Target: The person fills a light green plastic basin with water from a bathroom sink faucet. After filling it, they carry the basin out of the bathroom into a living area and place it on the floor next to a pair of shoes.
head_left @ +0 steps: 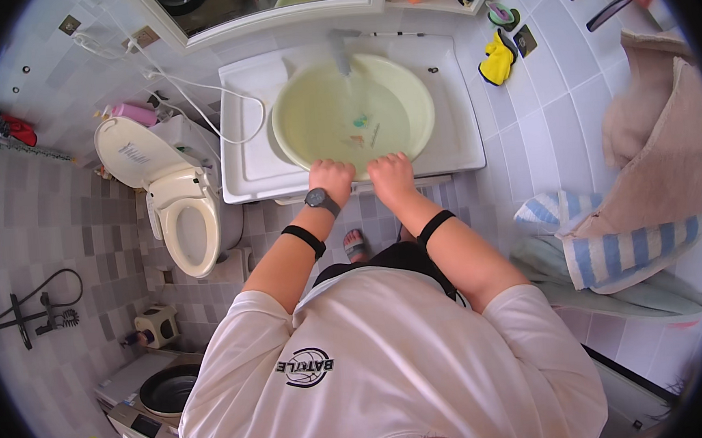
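A large pale green plastic basin (pixel 419 110) rests on the white washstand (pixel 251 162), below a grey tap (pixel 341 54). Clear liquid seems to fill part of it, and coloured marks show at its bottom. Under the tap runs a pale streak; whether it is flowing water or a reflection I cannot make out. My left hand (pixel 333 178), with a dark watch at the wrist, is closed over the basin's near rim. Just beside it, my right hand (pixel 391 172) grips the same rim. Both thumbs and the undersides of the fingers are mostly hidden.
Left of the washstand stands a toilet (pixel 192 232) with its lid raised. A white cable (pixel 235 139) loops onto the washstand's left side. Yellow gloves (pixel 498 58) hang on the right wall, near towels (pixel 639 199). A mirror (pixel 272 19) is at the back.
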A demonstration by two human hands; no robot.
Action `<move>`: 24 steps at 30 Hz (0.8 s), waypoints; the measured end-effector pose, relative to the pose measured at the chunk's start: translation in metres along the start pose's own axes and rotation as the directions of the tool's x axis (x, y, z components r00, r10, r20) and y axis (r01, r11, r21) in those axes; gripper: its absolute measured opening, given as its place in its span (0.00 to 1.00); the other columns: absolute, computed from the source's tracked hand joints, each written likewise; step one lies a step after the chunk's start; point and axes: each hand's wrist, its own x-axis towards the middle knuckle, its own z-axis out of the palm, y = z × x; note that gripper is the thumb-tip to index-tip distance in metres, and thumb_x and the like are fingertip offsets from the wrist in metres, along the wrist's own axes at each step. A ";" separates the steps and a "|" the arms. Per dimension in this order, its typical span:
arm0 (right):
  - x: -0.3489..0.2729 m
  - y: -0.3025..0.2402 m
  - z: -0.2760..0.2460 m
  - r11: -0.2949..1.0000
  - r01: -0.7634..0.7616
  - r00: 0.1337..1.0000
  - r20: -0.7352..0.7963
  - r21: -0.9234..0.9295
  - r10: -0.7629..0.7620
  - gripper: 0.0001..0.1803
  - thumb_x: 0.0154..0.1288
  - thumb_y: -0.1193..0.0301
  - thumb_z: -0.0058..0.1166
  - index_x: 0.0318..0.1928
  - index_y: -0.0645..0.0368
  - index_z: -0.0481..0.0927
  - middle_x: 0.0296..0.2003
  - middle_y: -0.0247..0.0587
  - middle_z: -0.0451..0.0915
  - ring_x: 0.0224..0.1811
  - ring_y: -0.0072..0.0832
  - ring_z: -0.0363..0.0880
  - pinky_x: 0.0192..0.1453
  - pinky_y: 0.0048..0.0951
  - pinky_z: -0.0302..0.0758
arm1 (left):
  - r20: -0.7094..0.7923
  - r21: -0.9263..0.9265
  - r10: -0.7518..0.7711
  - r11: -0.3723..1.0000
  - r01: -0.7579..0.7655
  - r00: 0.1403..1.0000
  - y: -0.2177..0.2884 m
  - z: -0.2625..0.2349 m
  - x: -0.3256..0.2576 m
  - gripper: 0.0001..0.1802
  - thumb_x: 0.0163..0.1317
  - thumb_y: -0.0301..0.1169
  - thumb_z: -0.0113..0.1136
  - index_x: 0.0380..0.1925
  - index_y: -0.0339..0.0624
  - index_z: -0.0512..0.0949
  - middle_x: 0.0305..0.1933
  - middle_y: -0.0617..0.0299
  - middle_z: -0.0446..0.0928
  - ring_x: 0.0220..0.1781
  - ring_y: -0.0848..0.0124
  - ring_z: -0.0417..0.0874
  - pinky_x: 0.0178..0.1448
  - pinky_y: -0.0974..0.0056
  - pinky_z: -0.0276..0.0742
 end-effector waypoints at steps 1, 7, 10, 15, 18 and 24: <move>0.000 0.000 -0.001 1.000 -0.005 1.000 0.003 0.001 0.005 0.02 0.50 0.73 0.60 0.24 0.52 0.83 0.24 0.38 0.83 0.33 0.37 0.86 0.45 0.39 0.75 | 0.038 -0.002 0.002 1.000 -0.002 0.999 0.000 -0.002 -0.001 0.01 0.52 0.28 0.63 0.24 0.50 0.81 0.27 0.60 0.84 0.36 0.58 0.86 0.45 0.53 0.77; 0.003 -0.001 -0.003 0.999 0.007 0.998 -0.055 0.037 -0.005 0.02 0.48 0.76 0.60 0.23 0.55 0.82 0.24 0.40 0.82 0.32 0.39 0.85 0.43 0.40 0.75 | 0.033 -0.010 -0.016 1.000 0.016 0.999 -0.001 -0.003 0.000 0.01 0.52 0.28 0.63 0.24 0.49 0.80 0.27 0.60 0.84 0.36 0.58 0.86 0.45 0.53 0.77; 0.003 -0.002 -0.003 0.999 0.008 0.998 -0.057 0.031 -0.006 0.02 0.48 0.76 0.60 0.23 0.54 0.81 0.24 0.40 0.82 0.33 0.39 0.85 0.43 0.40 0.75 | 0.036 0.020 -0.019 1.000 0.018 0.999 0.001 0.000 0.000 0.02 0.53 0.28 0.63 0.24 0.49 0.80 0.26 0.60 0.83 0.36 0.58 0.86 0.45 0.53 0.77; 0.002 -0.003 -0.002 1.000 -0.004 1.000 -0.013 -0.002 0.004 0.02 0.51 0.74 0.60 0.24 0.52 0.82 0.24 0.38 0.83 0.34 0.37 0.86 0.46 0.39 0.76 | -0.010 -0.014 -0.014 1.000 0.014 1.000 -0.001 0.002 -0.003 0.02 0.53 0.28 0.62 0.24 0.50 0.80 0.26 0.60 0.83 0.35 0.58 0.86 0.45 0.53 0.77; 0.003 -0.003 -0.003 1.000 0.001 0.999 -0.043 0.024 0.000 0.03 0.49 0.76 0.60 0.24 0.54 0.82 0.24 0.39 0.83 0.34 0.38 0.86 0.44 0.39 0.76 | -0.018 -0.013 -0.017 1.000 0.016 1.000 -0.002 0.003 -0.004 0.02 0.53 0.29 0.61 0.24 0.50 0.80 0.26 0.60 0.83 0.35 0.58 0.86 0.45 0.53 0.77; 0.003 -0.003 0.000 1.000 -0.015 1.000 -0.013 0.007 0.015 0.02 0.49 0.76 0.60 0.24 0.54 0.82 0.25 0.39 0.84 0.34 0.38 0.86 0.44 0.40 0.76 | -0.021 -0.006 -0.020 1.000 0.020 1.000 -0.001 0.002 -0.003 0.03 0.55 0.29 0.61 0.23 0.50 0.80 0.26 0.61 0.84 0.35 0.60 0.86 0.45 0.54 0.77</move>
